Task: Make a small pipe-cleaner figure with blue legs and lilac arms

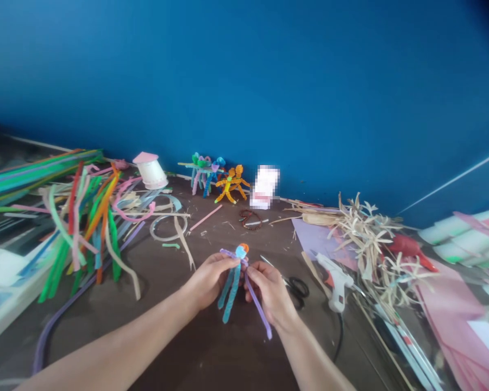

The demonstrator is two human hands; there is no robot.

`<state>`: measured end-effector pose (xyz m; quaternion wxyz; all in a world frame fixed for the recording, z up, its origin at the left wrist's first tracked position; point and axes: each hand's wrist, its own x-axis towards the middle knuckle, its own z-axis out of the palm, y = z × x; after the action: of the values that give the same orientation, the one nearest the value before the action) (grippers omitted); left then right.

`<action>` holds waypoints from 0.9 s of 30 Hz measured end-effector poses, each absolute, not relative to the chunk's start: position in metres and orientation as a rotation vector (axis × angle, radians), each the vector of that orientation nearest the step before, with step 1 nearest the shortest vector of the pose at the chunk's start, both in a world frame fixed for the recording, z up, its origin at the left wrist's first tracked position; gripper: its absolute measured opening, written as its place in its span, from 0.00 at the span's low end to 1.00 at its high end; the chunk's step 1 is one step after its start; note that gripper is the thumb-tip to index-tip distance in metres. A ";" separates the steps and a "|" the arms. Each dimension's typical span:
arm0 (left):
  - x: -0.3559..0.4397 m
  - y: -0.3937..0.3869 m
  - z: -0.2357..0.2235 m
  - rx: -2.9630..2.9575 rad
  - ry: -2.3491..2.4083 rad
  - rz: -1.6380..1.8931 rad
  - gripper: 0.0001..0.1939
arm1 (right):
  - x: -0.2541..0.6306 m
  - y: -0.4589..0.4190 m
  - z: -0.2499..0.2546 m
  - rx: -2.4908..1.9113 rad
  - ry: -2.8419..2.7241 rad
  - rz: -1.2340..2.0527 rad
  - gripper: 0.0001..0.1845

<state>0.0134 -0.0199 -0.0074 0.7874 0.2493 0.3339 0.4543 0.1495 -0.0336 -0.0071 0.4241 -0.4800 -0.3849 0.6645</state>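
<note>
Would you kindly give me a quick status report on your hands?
Left hand and right hand both holding pipe cleaner figure. Black-handled scissors beside right hand.

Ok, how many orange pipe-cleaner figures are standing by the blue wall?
2. One orange pipe-cleaner figure stands front left; the other orange pipe-cleaner figure overlaps it on the right. Another could be hidden behind them.

Worn on the person's head, the camera looks forward and down, close above the left hand (212,279) and right hand (271,293), across the brown table (204,353) to the blue wall (244,81).
</note>
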 end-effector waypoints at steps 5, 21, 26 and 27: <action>0.014 -0.021 -0.005 0.611 0.662 0.954 0.07 | 0.153 -0.032 -0.010 -1.188 -1.024 1.631 0.12; 0.017 -0.021 -0.005 0.660 0.858 1.073 0.09 | 0.151 -0.035 -0.008 -1.194 -1.122 1.564 0.09; 0.017 -0.019 -0.011 0.629 0.861 1.057 0.08 | 0.153 -0.041 -0.002 -1.265 -1.640 0.987 0.07; 0.017 -0.020 -0.012 0.648 0.871 1.056 0.08 | 0.154 -0.042 -0.002 -1.274 -1.704 0.913 0.08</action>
<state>0.0168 -0.0199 -0.0121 0.7267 0.2939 0.3951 0.4790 0.1542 -0.0418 -0.0020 0.4013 -0.5041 -0.6741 0.3612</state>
